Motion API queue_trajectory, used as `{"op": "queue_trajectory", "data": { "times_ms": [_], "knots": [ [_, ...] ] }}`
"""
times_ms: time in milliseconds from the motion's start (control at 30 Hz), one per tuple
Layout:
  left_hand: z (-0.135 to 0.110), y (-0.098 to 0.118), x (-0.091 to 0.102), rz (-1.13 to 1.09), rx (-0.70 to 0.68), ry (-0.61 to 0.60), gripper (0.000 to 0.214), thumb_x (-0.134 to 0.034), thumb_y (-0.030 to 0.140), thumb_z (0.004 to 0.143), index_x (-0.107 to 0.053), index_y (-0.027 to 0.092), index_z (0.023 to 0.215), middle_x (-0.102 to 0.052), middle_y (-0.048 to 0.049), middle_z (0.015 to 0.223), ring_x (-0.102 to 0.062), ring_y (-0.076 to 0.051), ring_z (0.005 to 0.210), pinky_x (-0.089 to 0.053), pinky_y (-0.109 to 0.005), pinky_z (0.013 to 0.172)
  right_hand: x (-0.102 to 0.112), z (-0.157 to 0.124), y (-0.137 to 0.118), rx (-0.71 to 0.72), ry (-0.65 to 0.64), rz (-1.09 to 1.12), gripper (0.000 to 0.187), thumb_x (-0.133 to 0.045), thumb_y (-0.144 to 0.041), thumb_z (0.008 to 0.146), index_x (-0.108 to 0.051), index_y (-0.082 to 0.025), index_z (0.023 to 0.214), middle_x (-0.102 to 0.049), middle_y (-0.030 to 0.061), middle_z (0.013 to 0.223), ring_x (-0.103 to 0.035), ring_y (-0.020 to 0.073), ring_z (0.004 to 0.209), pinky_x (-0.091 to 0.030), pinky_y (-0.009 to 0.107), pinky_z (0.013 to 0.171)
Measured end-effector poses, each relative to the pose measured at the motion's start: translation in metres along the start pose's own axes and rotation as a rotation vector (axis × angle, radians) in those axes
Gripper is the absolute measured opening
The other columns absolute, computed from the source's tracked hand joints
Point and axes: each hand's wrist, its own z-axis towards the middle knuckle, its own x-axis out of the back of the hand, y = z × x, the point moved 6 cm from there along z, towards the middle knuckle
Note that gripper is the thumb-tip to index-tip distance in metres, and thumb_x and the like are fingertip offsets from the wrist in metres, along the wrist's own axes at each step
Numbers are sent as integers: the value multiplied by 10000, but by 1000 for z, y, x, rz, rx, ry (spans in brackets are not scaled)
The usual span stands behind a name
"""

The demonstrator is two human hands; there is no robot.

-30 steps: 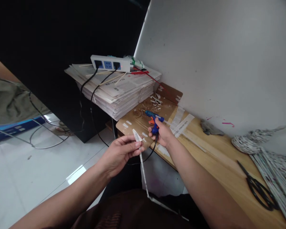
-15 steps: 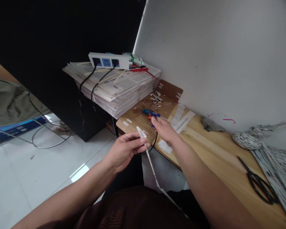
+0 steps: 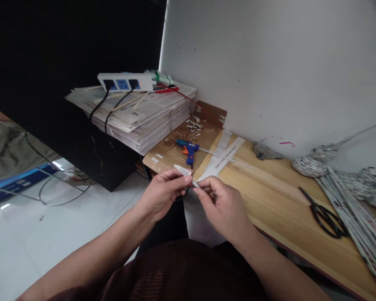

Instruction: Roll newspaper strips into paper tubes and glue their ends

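Note:
My left hand (image 3: pixel 164 193) pinches the end of a thin rolled newspaper strip (image 3: pixel 184 171) just off the near edge of the wooden table (image 3: pixel 269 192). Right beside it, my right hand (image 3: pixel 221 205) is closed on the same strip, fingertips almost meeting the left hand's. A small blue glue gun (image 3: pixel 188 148) with an orange trigger lies on a brown cardboard sheet (image 3: pixel 172 152) just beyond my hands, its black cord dropping over the edge.
A stack of newspapers (image 3: pixel 138 117) carries a white power strip (image 3: pixel 125 82) at the back left. Black scissors (image 3: pixel 324 213) and a bundle of rolled paper sticks (image 3: pixel 357 209) lie to the right. Paper strips (image 3: pixel 221 156) and scraps lie by the white wall.
My right hand let go of the glue gun, which now lies on the cardboard, and came back to grip the paper strip next to my left hand. The view shifted rightward.

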Motion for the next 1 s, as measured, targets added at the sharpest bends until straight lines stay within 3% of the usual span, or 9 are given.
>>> {"op": "queue_trajectory", "data": {
  "times_ms": [200,367,667,1000],
  "knots": [
    [-3,-6,-10,57,46,-58,174,-867,195,647,-760,132,768,-681,-23,695,-618,-89,657,-477,-171,594,18,-14,-4,83,7,-217,151,-538,-292,962,-665,-211,944,-722,5,826,-644,138,719,-436,268,683],
    [-4,-11,-17,101,45,-104,192,-871,203,647,-765,139,794,-680,-10,699,-610,-79,637,-485,-172,595,27,-20,-3,92,-30,-221,185,-513,-287,980,-655,-205,895,-691,-12,758,-607,117,665,-403,252,652],
    [-6,-16,-25,100,31,-121,170,-870,195,642,-759,142,760,-674,-3,716,-620,-80,644,-478,-172,576,31,-26,7,-40,-125,-23,258,-507,-309,976,-644,-194,790,-630,-40,638,-540,78,564,-397,227,586],
    [-2,-22,-26,100,40,-94,158,-871,215,636,-742,139,687,-674,-4,685,-613,-86,624,-466,-198,587,15,-28,35,-318,-332,386,307,-473,-426,984,-643,-178,924,-571,-40,643,-455,40,441,-374,195,450]
  ]
}}
